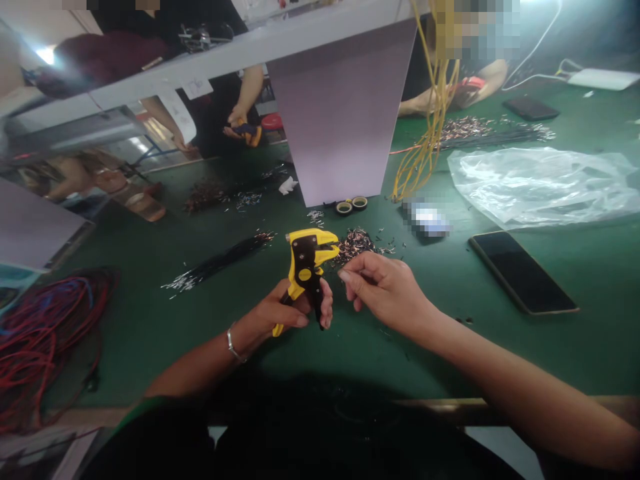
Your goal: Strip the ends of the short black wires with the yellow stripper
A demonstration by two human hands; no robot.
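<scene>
In the head view, my left hand (285, 308) is wrapped round the handles of a yellow and black wire stripper (305, 257), held upright with its jaws to the right. My right hand (380, 283) is closed in a pinch just right of the tool and below its jaws. Whatever lies between those fingertips is too small to make out. Behind the fingers is a pile of short wire offcuts (356, 241) with coppery and dark bits. Left of the tool lies a bundle of black wires (225, 259) with bared ends.
A phone (523, 272) and a clear plastic bag (545, 183) lie to the right. Two tape rolls (359, 203) sit by a pale upright panel (343, 120). Yellow cables (427, 140) hang behind. Red cables (45, 347) are coiled at left. Other people's hands (240, 123) work beyond.
</scene>
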